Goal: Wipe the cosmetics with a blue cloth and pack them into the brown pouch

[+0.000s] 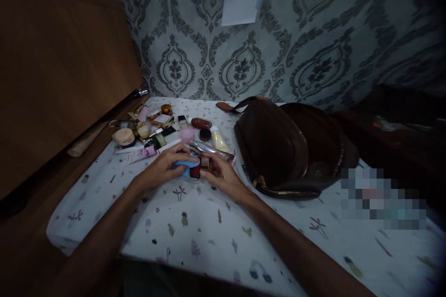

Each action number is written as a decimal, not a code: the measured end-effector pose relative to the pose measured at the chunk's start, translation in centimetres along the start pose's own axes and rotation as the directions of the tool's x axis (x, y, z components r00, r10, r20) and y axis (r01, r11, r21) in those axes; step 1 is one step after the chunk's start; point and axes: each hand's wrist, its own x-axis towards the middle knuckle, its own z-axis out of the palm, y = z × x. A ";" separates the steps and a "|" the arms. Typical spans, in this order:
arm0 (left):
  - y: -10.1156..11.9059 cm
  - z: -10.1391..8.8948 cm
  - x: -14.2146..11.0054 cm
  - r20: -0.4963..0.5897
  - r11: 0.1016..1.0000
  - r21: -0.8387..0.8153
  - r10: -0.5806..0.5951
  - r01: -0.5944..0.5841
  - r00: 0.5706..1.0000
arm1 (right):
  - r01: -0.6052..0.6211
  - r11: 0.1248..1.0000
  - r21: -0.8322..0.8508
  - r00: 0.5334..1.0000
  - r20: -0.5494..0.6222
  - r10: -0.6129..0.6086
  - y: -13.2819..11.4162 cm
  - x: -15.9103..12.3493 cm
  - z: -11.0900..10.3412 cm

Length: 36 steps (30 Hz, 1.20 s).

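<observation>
My left hand (162, 167) is closed on a bright blue cloth (185, 164), which presses against the side of a small dark red bottle (194, 171). The bottle looks like perfume and has a shiny rose-gold cap. Fingers of my right hand (223, 177) grip it at the capped end. Just beyond my hands lie a silver tube (205, 148), a cream-coloured tube (219, 140), a pink round item (187, 135) and a black-lidded jar (205, 134). A pink-and-white tube (141, 153) lies beyond my left wrist.
More cosmetics cluster at the back left, among them a beige-lidded jar (124, 137) and a dark red case (201, 123). To the right a large brown leather bag (272, 144) lies on the patterned sheet (209, 227). A wooden cabinet (66, 51) borders the left side.
</observation>
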 end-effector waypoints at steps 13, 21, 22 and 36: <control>0.2 0.0 0.0 0.002 1.000 -0.009 0.017 -0.017 1.000 | -0.016 0.984 0.179 0.999 0.045 0.008 -0.1 0.1 -0.2; 0.4 0.0 -0.1 -0.003 0.998 0.026 0.064 -0.064 0.998 | -0.065 0.990 0.128 0.998 0.026 0.062 -0.9 0.1 -0.2; 0.5 0.0 -0.1 0.000 0.997 0.040 0.068 -0.068 0.998 | -0.065 0.991 0.119 0.998 0.012 0.064 -0.9 0.1 -0.2; 0.9 0.3 -0.1 0.006 0.984 0.123 0.129 -0.129 0.992 | -0.154 0.941 0.303 0.980 -0.078 0.185 -1.3 0.2 0.4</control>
